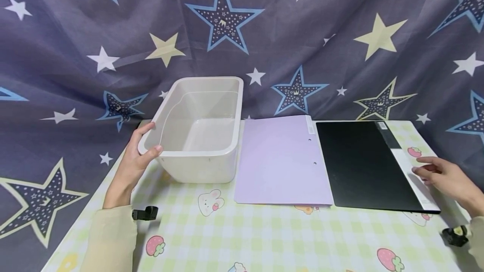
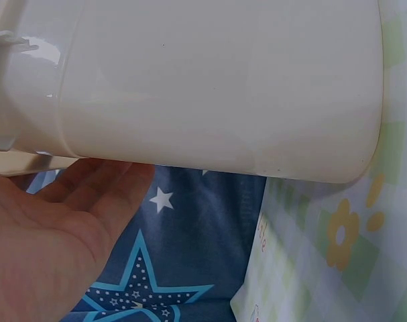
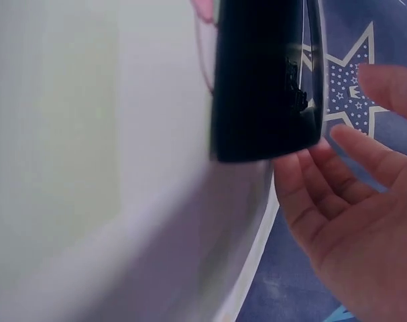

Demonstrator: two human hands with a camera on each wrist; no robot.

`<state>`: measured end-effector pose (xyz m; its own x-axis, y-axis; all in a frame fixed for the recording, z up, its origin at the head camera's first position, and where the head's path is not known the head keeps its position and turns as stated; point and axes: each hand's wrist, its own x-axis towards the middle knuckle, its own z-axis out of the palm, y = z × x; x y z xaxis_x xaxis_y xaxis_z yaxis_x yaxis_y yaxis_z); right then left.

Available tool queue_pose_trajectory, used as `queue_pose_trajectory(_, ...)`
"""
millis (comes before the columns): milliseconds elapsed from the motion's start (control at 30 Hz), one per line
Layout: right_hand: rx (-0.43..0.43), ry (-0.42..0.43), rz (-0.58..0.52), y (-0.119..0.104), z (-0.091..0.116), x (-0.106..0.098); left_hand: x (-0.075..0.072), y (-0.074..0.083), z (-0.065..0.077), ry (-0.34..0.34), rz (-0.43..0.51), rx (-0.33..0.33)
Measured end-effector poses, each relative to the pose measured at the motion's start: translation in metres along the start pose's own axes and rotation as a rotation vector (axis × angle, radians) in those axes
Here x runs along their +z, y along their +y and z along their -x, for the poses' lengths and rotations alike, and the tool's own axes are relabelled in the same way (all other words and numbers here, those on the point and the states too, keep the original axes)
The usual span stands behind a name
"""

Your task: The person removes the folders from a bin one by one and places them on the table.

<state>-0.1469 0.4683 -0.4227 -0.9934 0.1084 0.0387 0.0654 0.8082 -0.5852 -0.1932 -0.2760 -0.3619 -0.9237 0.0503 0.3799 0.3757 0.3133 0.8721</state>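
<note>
My left hand (image 1: 132, 165) grips a white plastic storage bin (image 1: 198, 153) by its near-left rim corner, thumb over the lip and fingers along the outside. In the left wrist view that hand (image 2: 62, 221) lies against the wall of the bin (image 2: 216, 87). On the right, my right hand (image 1: 448, 181) hovers at the right edge of a black folder (image 1: 359, 167), its fingers loosely bent and thumb apart. Seen from the right wrist, the fingertips (image 3: 290, 174) are right at the folder's (image 3: 257, 80) edge. Between bin and black folder lies a lilac folder (image 1: 281, 163).
A pale green checked tablecloth (image 1: 264, 242) with strawberry and rabbit prints covers the table. Behind it hangs a dark blue star-patterned curtain (image 1: 264, 58). Small black devices (image 1: 145, 213) are worn at both wrists. The bin's inside shows only its bare floor.
</note>
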Motion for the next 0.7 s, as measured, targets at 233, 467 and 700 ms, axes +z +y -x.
queue_pose_trajectory(233, 0.006, 0.057, 0.0, -0.001, 0.001, 0.001, 0.0, 0.001, 0.001, -0.001, -0.002, -0.001)
queue_pose_trajectory(467, 0.024, 0.091, 0.055, -0.008, 0.003, 0.0, 0.0, 0.002, 0.001, -0.006, 0.008, -0.006)
queue_pose_trajectory(700, 0.043, 0.144, 0.081, -0.017, 0.008, 0.004, 0.001, 0.001, 0.0, -0.001, 0.01, 0.005)
